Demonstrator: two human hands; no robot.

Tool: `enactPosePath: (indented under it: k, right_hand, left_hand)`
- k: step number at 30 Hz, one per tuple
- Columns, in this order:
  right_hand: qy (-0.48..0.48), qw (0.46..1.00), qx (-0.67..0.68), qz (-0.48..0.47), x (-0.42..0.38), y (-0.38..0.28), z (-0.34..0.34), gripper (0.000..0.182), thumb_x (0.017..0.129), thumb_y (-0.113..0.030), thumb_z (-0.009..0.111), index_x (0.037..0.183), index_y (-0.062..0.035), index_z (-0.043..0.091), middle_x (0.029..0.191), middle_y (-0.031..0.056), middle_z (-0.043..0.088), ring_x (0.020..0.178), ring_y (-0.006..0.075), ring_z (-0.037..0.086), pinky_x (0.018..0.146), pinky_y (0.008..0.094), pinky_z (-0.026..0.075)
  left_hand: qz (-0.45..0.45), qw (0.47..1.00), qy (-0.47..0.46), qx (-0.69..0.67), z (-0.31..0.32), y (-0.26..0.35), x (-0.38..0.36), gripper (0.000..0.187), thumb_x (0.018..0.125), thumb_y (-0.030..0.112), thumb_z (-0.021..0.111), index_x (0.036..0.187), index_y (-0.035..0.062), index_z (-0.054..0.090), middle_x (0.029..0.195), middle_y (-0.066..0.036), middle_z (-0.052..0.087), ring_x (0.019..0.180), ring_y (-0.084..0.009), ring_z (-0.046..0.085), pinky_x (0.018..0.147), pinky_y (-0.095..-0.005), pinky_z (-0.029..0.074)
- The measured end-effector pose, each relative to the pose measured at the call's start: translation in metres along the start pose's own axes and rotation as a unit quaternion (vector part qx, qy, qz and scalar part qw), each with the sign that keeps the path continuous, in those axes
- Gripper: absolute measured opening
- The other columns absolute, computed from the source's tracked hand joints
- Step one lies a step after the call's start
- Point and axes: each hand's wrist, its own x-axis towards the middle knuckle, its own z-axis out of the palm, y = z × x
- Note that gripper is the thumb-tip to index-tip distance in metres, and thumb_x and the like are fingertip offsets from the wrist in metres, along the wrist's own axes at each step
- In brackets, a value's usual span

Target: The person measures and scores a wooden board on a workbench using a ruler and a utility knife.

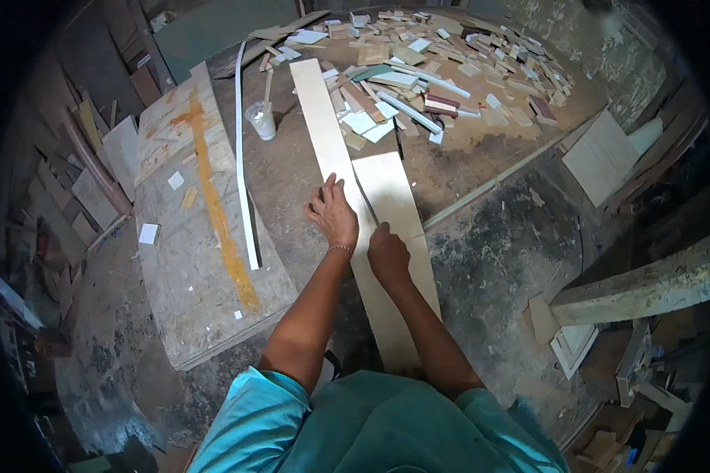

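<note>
A long, narrow pale board (317, 110) lies at a slant over a wider pale wooden sheet (390, 193). My left hand (333, 213) presses down on the narrow board near its left edge, fingers apart, with a bracelet at the wrist. Close to its right, my right hand (389, 252) is closed in a fist over the wider sheet. From that fist a thin, dark, blade-like tool (365, 199) reaches forward along the narrow board's right edge. Its exact kind is too small to make out, and its near end is hidden in my fingers.
Many wood offcuts (418, 79) are heaped across the table's far side. Left of the boards stand a clear cup (261, 122) with a stick, a white strip (242, 158) and a stained panel (166, 158). A paint-marked beam (639, 288) juts in at right.
</note>
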Motion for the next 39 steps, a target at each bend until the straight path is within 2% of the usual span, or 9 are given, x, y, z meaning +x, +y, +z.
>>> enactPosePath:
  k: [9,12,14,22,26,29,32,35,39]
  right_hand:
    - [-0.016,1.000,-0.015,0.013,0.003,-0.007,-0.004,0.024,0.083,-0.017,0.035,0.086,0.0040,0.045,0.075,0.0250,0.058,0.071,0.0377,0.059,0.061,0.0468,0.047]
    - [0.049,0.998,0.028,-0.037,0.046,-0.023,0.009,0.020,0.081,-0.014,0.040,0.088,0.0037,0.047,0.073,0.0229,0.059,0.069,0.0359,0.060,0.060,0.0440,0.049]
    - [0.049,0.997,0.047,-0.045,0.059,-0.030,0.009,0.021,0.082,-0.015,0.040,0.087,0.0039,0.047,0.075,0.0231,0.059,0.071,0.0369,0.060,0.061,0.0445,0.048]
    - [-0.062,0.997,-0.011,0.035,-0.017,-0.001,-0.004,0.019,0.082,-0.014,0.037,0.089,0.0028,0.044,0.076,0.0249,0.058,0.072,0.0402,0.059,0.063,0.0488,0.046]
    - [0.029,0.999,0.031,-0.006,0.029,-0.012,0.010,0.017,0.081,-0.012,0.039,0.086,0.0030,0.045,0.075,0.0239,0.058,0.072,0.0395,0.059,0.064,0.0477,0.046]
    - [0.034,0.996,0.082,-0.014,0.052,-0.024,0.009,0.017,0.081,-0.012,0.039,0.085,0.0026,0.045,0.075,0.0236,0.058,0.071,0.0388,0.059,0.063,0.0475,0.047]
    - [0.026,0.999,0.032,-0.018,0.021,-0.012,0.006,0.017,0.081,-0.013,0.040,0.085,0.0023,0.046,0.075,0.0241,0.058,0.071,0.0387,0.059,0.063,0.0472,0.047]
    - [-0.063,0.997,0.001,0.040,-0.024,-0.008,-0.017,0.021,0.083,-0.013,0.037,0.085,0.0037,0.049,0.076,0.0246,0.059,0.074,0.0379,0.059,0.066,0.0458,0.047]
    - [-0.006,0.999,0.039,0.014,0.013,-0.011,0.007,0.018,0.082,-0.011,0.038,0.088,0.0040,0.048,0.075,0.0243,0.059,0.072,0.0378,0.060,0.064,0.0464,0.047]
  left_hand:
    - [0.028,0.998,0.030,0.039,0.006,-0.003,-0.003,0.028,0.081,0.010,0.042,0.109,0.0136,0.048,0.124,0.002,0.040,0.116,-0.0261,0.031,0.095,-0.0517,0.015]
    - [0.008,1.000,0.017,0.007,0.002,-0.003,-0.004,0.030,0.080,0.008,0.043,0.109,0.0131,0.047,0.125,0.000,0.039,0.117,-0.0289,0.030,0.096,-0.0535,0.013]
    - [0.002,1.000,0.013,-0.010,-0.002,0.000,-0.001,0.030,0.079,0.007,0.043,0.109,0.0129,0.047,0.125,-0.001,0.038,0.118,-0.0302,0.029,0.096,-0.0542,0.013]
    - [0.011,1.000,0.006,0.018,0.000,0.000,-0.001,0.029,0.080,0.008,0.043,0.108,0.0128,0.048,0.125,0.001,0.038,0.117,-0.0291,0.030,0.097,-0.0532,0.013]
    - [0.006,1.000,0.002,0.013,0.002,-0.001,-0.003,0.029,0.080,0.008,0.042,0.109,0.0130,0.048,0.125,0.002,0.038,0.117,-0.0286,0.030,0.096,-0.0535,0.014]
    - [0.005,1.000,0.012,0.006,0.001,-0.001,-0.001,0.029,0.080,0.008,0.043,0.108,0.0132,0.049,0.125,0.003,0.038,0.116,-0.0283,0.031,0.096,-0.0535,0.015]
    - [0.011,1.000,0.019,0.014,0.002,-0.001,-0.001,0.028,0.080,0.008,0.043,0.107,0.0133,0.049,0.125,0.003,0.038,0.116,-0.0278,0.031,0.095,-0.0534,0.016]
    - [0.024,0.999,0.042,0.018,0.004,-0.002,-0.001,0.028,0.079,0.008,0.044,0.106,0.0138,0.050,0.123,0.003,0.041,0.114,-0.0264,0.033,0.095,-0.0529,0.017]
    - [0.015,0.999,0.043,0.013,0.006,-0.003,0.000,0.028,0.078,0.007,0.045,0.105,0.0137,0.050,0.123,0.003,0.041,0.114,-0.0264,0.033,0.094,-0.0521,0.017]
